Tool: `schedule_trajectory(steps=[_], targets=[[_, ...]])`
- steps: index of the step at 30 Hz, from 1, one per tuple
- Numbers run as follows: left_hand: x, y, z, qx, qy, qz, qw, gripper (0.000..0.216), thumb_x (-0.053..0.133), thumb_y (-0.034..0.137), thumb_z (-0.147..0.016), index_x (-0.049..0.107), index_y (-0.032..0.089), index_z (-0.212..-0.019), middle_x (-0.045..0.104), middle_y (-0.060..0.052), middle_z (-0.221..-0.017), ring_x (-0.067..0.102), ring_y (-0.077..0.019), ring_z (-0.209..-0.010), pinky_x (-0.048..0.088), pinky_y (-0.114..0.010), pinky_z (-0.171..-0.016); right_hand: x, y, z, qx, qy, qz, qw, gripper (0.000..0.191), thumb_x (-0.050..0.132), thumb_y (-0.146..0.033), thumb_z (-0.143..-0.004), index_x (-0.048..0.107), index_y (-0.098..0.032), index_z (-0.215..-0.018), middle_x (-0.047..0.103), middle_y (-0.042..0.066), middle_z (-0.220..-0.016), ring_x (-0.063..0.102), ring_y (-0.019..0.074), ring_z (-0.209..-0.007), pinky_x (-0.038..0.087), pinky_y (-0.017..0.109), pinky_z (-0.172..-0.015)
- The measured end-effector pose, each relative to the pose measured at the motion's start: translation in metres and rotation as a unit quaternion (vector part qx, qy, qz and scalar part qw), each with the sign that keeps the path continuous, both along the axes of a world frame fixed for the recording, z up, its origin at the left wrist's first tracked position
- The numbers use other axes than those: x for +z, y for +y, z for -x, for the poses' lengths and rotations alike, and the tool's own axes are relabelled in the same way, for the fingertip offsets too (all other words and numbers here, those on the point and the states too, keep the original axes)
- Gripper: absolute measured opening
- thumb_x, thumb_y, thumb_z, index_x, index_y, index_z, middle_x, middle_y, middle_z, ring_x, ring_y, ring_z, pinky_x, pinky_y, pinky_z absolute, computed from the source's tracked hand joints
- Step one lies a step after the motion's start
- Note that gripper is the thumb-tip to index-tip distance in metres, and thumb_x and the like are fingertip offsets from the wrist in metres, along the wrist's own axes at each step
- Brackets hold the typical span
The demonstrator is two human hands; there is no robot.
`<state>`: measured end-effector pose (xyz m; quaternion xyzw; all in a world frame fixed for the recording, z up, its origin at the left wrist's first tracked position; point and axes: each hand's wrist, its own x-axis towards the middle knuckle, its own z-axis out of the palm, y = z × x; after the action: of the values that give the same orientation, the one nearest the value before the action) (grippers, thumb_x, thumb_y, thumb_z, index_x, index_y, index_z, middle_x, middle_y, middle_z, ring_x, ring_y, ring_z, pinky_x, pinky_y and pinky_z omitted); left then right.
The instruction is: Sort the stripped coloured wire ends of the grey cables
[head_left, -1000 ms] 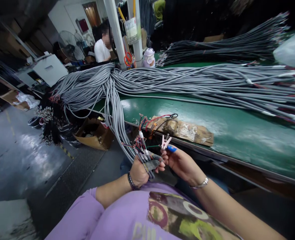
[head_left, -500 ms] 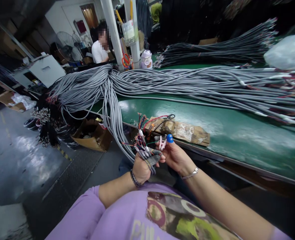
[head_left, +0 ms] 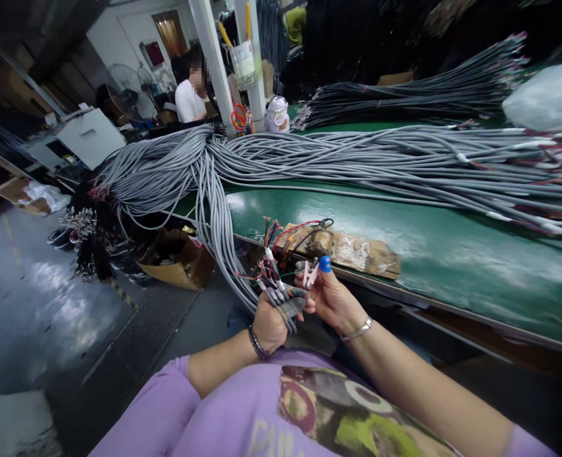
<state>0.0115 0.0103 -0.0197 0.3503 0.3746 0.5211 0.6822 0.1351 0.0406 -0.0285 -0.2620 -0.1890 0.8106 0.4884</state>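
My left hand (head_left: 268, 325) is closed around the ends of a bunch of grey cables (head_left: 220, 222), which hangs over the table edge. Thin coloured wires (head_left: 267, 270) fan out above the fist from the white-sleeved cable ends. A dark grey cover sits on the left thumb. Close beside it, my right hand (head_left: 335, 303) pinches a pale pink clip (head_left: 310, 274), with a blue cover (head_left: 325, 264) on its thumb tip. One thin green wire runs from the bunch toward the clip. The right fingertips are partly hidden.
A worn wooden board (head_left: 357, 251) with red and black leads lies on the green table (head_left: 452, 260). Long grey cables (head_left: 338, 155) stretch along the table, with dark cables (head_left: 418, 95) behind. A cardboard box (head_left: 179, 263) stands below on the left. A co-worker (head_left: 189, 100) sits beyond.
Almost nothing differs. My right wrist has shifted very slightly left, and the clip has moved a few pixels; both hands keep their holds.
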Motion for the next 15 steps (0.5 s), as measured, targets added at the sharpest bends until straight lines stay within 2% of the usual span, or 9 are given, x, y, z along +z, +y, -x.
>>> schedule_trajectory(steps=[4, 8, 15], targets=[[0.000, -0.002, 0.002, -0.002, -0.010, 0.014, 1.000, 0.036, 0.087, 0.040, -0.053, 0.067, 0.014, -0.066, 0.069, -0.006, -0.062, 0.069, -0.0212, -0.065, 0.040, -0.022, -0.048, -0.003, -0.003, -0.002, -0.020, 0.020, -0.002, 1.000, 0.054, 0.073, -0.072, -0.062, 0.065, -0.022, -0.082, 0.063, 0.000, -0.062, 0.049, 0.0133, -0.040, 0.038, 0.026, -0.036], [0.002, -0.006, 0.007, -0.003, -0.005, 0.009, 1.000, 0.036, 0.086, 0.041, -0.054, 0.068, 0.014, -0.069, 0.069, -0.005, -0.063, 0.065, -0.0164, -0.057, 0.038, -0.021, -0.046, -0.012, -0.006, -0.007, -0.021, 0.034, -0.008, 0.999, 0.053, 0.068, -0.073, -0.067, 0.062, -0.022, -0.080, 0.063, 0.000, -0.067, 0.055, 0.0150, -0.049, 0.043, 0.027, -0.043], [0.001, -0.011, 0.015, 0.006, -0.003, -0.018, 1.000, 0.031, 0.085, 0.039, -0.057, 0.068, 0.015, -0.068, 0.069, -0.004, -0.064, 0.063, -0.0137, -0.054, 0.039, -0.021, -0.044, -0.030, -0.015, -0.013, -0.005, 0.058, 0.014, 0.998, 0.042, 0.073, -0.060, -0.073, 0.066, -0.020, -0.080, 0.068, 0.002, -0.074, 0.060, 0.0152, -0.063, 0.051, 0.029, -0.059]])
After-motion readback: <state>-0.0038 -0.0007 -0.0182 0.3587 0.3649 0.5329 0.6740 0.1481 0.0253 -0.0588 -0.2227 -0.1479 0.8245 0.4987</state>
